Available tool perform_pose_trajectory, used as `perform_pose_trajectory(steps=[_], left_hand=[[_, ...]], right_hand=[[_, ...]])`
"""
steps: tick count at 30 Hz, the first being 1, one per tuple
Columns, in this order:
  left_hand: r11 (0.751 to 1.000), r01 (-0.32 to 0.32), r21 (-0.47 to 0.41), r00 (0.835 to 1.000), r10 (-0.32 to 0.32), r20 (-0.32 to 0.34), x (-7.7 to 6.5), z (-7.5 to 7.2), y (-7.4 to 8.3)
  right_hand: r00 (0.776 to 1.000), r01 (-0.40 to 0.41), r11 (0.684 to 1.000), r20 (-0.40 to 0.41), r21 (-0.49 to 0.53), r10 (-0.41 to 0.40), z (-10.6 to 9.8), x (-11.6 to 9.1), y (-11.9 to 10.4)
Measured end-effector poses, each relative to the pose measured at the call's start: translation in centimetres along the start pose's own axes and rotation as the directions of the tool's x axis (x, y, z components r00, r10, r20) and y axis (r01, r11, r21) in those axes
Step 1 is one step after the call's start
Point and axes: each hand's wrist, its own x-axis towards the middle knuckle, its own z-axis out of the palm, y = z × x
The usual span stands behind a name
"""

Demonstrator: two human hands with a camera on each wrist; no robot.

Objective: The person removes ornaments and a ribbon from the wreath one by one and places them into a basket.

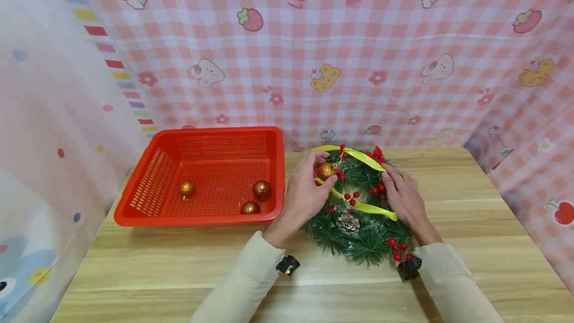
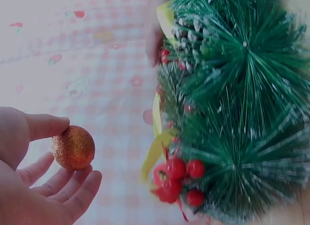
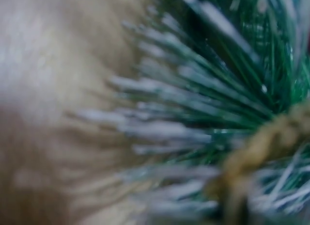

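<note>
A green wreath with red berries, a pinecone and yellow ribbon lies on the table. Over its upper left part, my left hand pinches a gold glitter bauble between thumb and fingers. The left wrist view shows this bauble beside the wreath, apart from its needles. On the wreath's right side rests my right hand, fingertips by the yellow ribbon; whether they grip anything is unclear. Frosted needles and a blurred brown cord fill much of the right wrist view.
A red plastic basket stands left of the wreath. Inside are a small glittery bauble and two shiny brown-gold baubles. A pink checked cloth hangs behind the wooden table.
</note>
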Motion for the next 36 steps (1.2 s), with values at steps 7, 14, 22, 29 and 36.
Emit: perform_pose_trajectory(steps=[7, 14, 22, 29, 36], left_hand=[[0.999, 0.003, -0.050, 1.000, -0.004, -0.031, -0.2, -1.5, -0.8], [0.998, 0.036, -0.055, 0.998, -0.039, -0.055, -0.7, -2.9, -1.7], [0.997, 0.049, -0.060, 0.993, -0.056, -0.108, -1.4, -5.0, -2.8], [0.997, 0.056, -0.062, 0.985, -0.065, -0.161, -2.0, -6.6, -3.9], [0.994, 0.099, -0.047, 0.977, -0.106, -0.186, -2.6, -8.3, -4.8]], right_hand=[[1.000, 0.006, 1.000, -0.006, -0.003, -0.006, -0.1, 0.0, 0.1], [1.000, 0.016, 1.000, -0.006, -0.004, -0.016, -0.1, 0.0, 0.1], [1.000, 0.019, 1.000, -0.012, 0.001, -0.019, 0.0, 0.0, 0.1], [0.999, 0.026, 1.000, -0.020, 0.001, -0.026, 0.0, 0.0, 0.0], [1.000, 0.023, 1.000, -0.014, 0.003, -0.023, 0.0, 0.0, -0.2]])
